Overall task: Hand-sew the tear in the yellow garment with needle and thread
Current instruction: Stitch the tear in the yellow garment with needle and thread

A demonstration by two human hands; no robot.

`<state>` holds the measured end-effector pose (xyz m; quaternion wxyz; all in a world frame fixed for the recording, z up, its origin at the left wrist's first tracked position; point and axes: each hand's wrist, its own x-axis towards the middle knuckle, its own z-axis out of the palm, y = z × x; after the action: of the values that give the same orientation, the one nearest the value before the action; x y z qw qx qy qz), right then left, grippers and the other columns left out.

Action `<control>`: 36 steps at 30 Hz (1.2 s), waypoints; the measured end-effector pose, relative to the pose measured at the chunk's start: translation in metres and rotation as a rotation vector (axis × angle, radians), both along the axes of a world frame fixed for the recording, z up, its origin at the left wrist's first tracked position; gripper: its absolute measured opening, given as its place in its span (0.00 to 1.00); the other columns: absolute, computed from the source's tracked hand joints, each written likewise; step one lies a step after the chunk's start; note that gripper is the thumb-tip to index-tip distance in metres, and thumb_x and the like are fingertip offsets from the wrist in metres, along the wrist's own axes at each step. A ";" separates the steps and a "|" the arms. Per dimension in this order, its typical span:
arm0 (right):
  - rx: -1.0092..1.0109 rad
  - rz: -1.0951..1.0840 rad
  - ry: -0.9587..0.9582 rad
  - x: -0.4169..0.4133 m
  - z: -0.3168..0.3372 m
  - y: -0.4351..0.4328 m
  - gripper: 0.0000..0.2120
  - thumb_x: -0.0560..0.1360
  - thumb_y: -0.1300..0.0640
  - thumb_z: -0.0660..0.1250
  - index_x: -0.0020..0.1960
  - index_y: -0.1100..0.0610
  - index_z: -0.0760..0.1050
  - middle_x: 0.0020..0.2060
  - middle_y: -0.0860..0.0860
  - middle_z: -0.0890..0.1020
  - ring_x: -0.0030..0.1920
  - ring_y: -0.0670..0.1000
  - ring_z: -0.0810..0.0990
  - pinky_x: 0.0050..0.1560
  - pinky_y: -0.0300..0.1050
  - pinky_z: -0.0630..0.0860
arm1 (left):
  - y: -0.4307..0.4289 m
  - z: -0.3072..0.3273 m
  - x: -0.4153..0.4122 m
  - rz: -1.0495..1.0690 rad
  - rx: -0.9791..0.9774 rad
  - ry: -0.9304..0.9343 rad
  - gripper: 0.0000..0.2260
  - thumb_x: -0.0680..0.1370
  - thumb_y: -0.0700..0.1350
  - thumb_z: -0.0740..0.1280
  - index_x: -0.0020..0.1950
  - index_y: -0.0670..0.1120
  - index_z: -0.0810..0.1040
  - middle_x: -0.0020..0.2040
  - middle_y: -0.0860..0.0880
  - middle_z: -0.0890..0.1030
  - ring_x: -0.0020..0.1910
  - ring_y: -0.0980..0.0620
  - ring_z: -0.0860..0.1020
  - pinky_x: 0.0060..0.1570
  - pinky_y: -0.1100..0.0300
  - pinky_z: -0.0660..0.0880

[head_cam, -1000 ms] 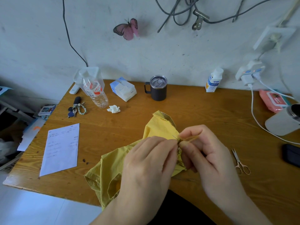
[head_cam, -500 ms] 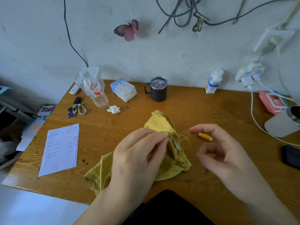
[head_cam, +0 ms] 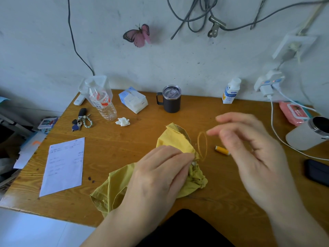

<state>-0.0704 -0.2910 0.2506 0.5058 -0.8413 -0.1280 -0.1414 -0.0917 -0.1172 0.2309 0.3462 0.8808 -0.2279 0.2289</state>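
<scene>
on top of the big wooden table (head_cam: 222, 111) lies the yellow garment (head_cam: 176, 143), crumpled up near the front edge, close to the person so the torn part is easy to reach. most likely it is bunched like that so the tear sits right under the fingers. the left hand (head_cam: 160, 175) lies on the cloth and pinches a fold of it with closed fingers, which keeps the spot from sliding. the right hand (head_cam: 249, 150) floats above the table with its fingers spread and loose; it looks blurry, and i cannot tell if it holds the end of the thread. it seems to be between pulls of a stitch. a dark mug (head_cam: 171, 98) and a clear bottle (head_cam: 101, 102) stand far back by the wall, out of the way. a small yellow spool (head_cam: 221, 150) lies just beside the right hand, ready for more thread. a thin loop of thread (head_cam: 202, 145) stands up from the cloth by the left fingertips. something shiny there may be the needle (head_cam: 194, 164), but it is too tiny to be sure.
</scene>
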 end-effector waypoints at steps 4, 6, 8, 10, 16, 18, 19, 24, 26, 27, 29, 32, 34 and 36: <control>-0.069 0.110 0.105 0.000 0.001 0.009 0.12 0.71 0.40 0.61 0.43 0.43 0.80 0.50 0.37 0.77 0.59 0.41 0.72 0.56 0.29 0.65 | 0.000 0.000 -0.001 -0.020 0.026 -0.005 0.09 0.76 0.41 0.64 0.48 0.41 0.83 0.42 0.48 0.82 0.42 0.58 0.76 0.42 0.64 0.76; -0.082 0.132 0.113 -0.001 -0.001 0.011 0.12 0.70 0.40 0.61 0.43 0.43 0.80 0.50 0.38 0.78 0.59 0.42 0.72 0.56 0.27 0.64 | -0.001 0.001 -0.001 -0.031 0.039 -0.005 0.08 0.76 0.40 0.64 0.47 0.41 0.83 0.42 0.48 0.82 0.42 0.57 0.76 0.41 0.64 0.76; -0.084 0.144 0.118 -0.001 -0.003 0.012 0.12 0.70 0.40 0.61 0.43 0.43 0.80 0.49 0.38 0.78 0.59 0.42 0.72 0.56 0.27 0.64 | -0.001 0.001 -0.001 -0.033 0.042 -0.004 0.08 0.75 0.40 0.64 0.46 0.41 0.83 0.42 0.48 0.82 0.42 0.58 0.76 0.42 0.65 0.75; -0.080 0.145 0.121 -0.001 -0.005 0.012 0.12 0.70 0.40 0.60 0.43 0.43 0.80 0.49 0.38 0.78 0.58 0.42 0.72 0.56 0.28 0.65 | -0.002 0.002 -0.001 -0.030 0.037 0.001 0.08 0.75 0.40 0.64 0.46 0.41 0.83 0.41 0.48 0.82 0.42 0.58 0.76 0.42 0.65 0.75; -0.043 0.139 0.118 -0.004 -0.009 0.011 0.11 0.71 0.42 0.61 0.41 0.46 0.79 0.48 0.39 0.79 0.57 0.44 0.74 0.55 0.30 0.66 | -0.004 0.001 -0.002 -0.016 0.031 0.009 0.08 0.75 0.41 0.64 0.46 0.42 0.83 0.41 0.49 0.82 0.42 0.59 0.76 0.42 0.65 0.76; -0.017 0.136 0.123 -0.004 -0.010 0.011 0.10 0.71 0.43 0.61 0.41 0.45 0.78 0.48 0.39 0.79 0.57 0.44 0.74 0.55 0.30 0.67 | -0.005 0.002 -0.002 -0.009 0.022 0.014 0.09 0.75 0.41 0.64 0.46 0.42 0.83 0.41 0.49 0.82 0.42 0.59 0.76 0.43 0.66 0.75; -0.003 0.137 0.129 -0.004 -0.010 0.011 0.10 0.72 0.43 0.61 0.41 0.45 0.78 0.48 0.39 0.79 0.57 0.44 0.74 0.54 0.30 0.67 | -0.005 0.002 -0.002 -0.006 0.012 0.021 0.09 0.75 0.41 0.64 0.47 0.42 0.84 0.42 0.49 0.82 0.43 0.59 0.76 0.43 0.66 0.75; 0.060 0.166 0.155 -0.003 -0.012 0.010 0.12 0.75 0.45 0.58 0.42 0.45 0.79 0.48 0.39 0.80 0.57 0.45 0.75 0.54 0.32 0.68 | -0.005 0.007 -0.001 -0.005 -0.117 0.099 0.08 0.75 0.43 0.64 0.47 0.44 0.83 0.42 0.54 0.81 0.43 0.61 0.77 0.42 0.71 0.74; 0.104 0.171 0.154 -0.003 -0.014 0.009 0.14 0.76 0.46 0.56 0.44 0.47 0.80 0.47 0.41 0.80 0.57 0.46 0.76 0.55 0.34 0.70 | -0.005 0.009 -0.001 0.006 -0.176 0.140 0.08 0.75 0.44 0.64 0.48 0.46 0.83 0.42 0.58 0.79 0.44 0.62 0.78 0.42 0.73 0.74; 0.127 0.170 0.148 -0.003 -0.016 0.009 0.16 0.77 0.47 0.55 0.44 0.49 0.80 0.47 0.42 0.81 0.57 0.47 0.77 0.55 0.34 0.70 | -0.005 0.010 -0.001 0.011 -0.198 0.151 0.09 0.75 0.44 0.64 0.49 0.46 0.83 0.43 0.59 0.79 0.44 0.62 0.78 0.42 0.73 0.75; 0.160 0.163 0.148 -0.003 -0.017 0.008 0.18 0.77 0.47 0.54 0.45 0.53 0.81 0.47 0.43 0.81 0.56 0.48 0.77 0.55 0.34 0.70 | -0.006 0.011 -0.002 0.014 -0.224 0.163 0.09 0.75 0.45 0.64 0.51 0.47 0.82 0.43 0.59 0.80 0.44 0.62 0.78 0.41 0.73 0.75; 0.166 0.148 0.144 -0.003 -0.018 0.008 0.17 0.77 0.47 0.54 0.46 0.52 0.80 0.46 0.43 0.81 0.56 0.47 0.78 0.55 0.34 0.70 | -0.007 0.012 -0.001 0.018 -0.237 0.170 0.09 0.74 0.45 0.64 0.52 0.50 0.81 0.43 0.59 0.80 0.44 0.62 0.78 0.41 0.73 0.75; 0.153 0.137 0.136 -0.003 -0.017 0.008 0.15 0.77 0.48 0.54 0.46 0.51 0.79 0.46 0.42 0.81 0.56 0.47 0.78 0.54 0.34 0.70 | -0.007 0.012 -0.001 0.025 -0.248 0.174 0.09 0.74 0.45 0.64 0.52 0.49 0.81 0.43 0.59 0.80 0.44 0.63 0.78 0.41 0.74 0.74; 0.145 0.126 0.135 -0.002 -0.017 0.007 0.14 0.77 0.47 0.55 0.46 0.49 0.79 0.46 0.42 0.81 0.55 0.47 0.78 0.54 0.35 0.71 | -0.007 0.012 0.000 0.035 -0.249 0.177 0.09 0.74 0.45 0.64 0.51 0.48 0.82 0.43 0.59 0.80 0.44 0.63 0.78 0.41 0.75 0.73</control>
<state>-0.0729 -0.2837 0.2334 0.5807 -0.8004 -0.1355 -0.0614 -0.0921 -0.1243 0.2428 0.4676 0.8515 -0.1510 0.1830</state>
